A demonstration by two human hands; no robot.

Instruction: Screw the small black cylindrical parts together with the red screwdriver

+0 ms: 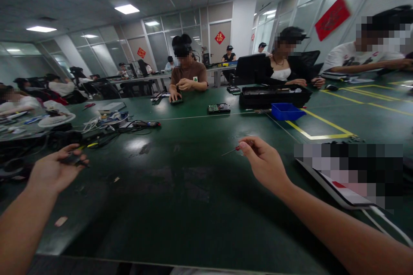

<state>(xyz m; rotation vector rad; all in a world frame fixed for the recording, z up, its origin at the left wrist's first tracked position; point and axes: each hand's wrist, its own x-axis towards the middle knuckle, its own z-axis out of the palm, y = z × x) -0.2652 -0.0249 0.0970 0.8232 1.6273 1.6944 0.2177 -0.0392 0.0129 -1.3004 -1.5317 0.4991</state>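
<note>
My right hand (266, 161) pinches a small screwdriver (230, 151) above the green tabletop (155, 219). Its thin shaft points left, and red shows near the fingertips, while most of the handle is hidden in the fist. Off to the left, my left hand (53, 169) closes its fingers on a small dark object (73, 159). Blur keeps me from telling its kind. Just beyond that hand lie black cables and a yellow-marked item (93, 145); whether the object touches them I cannot tell.
A hard drive (219, 108), a black tray (274, 96) and a blue bin (287, 111) sit across the table. Cables and a grey box (111, 107) pile up at left. A tablet-like device (335, 184) with white cords lies at right. Several people work around.
</note>
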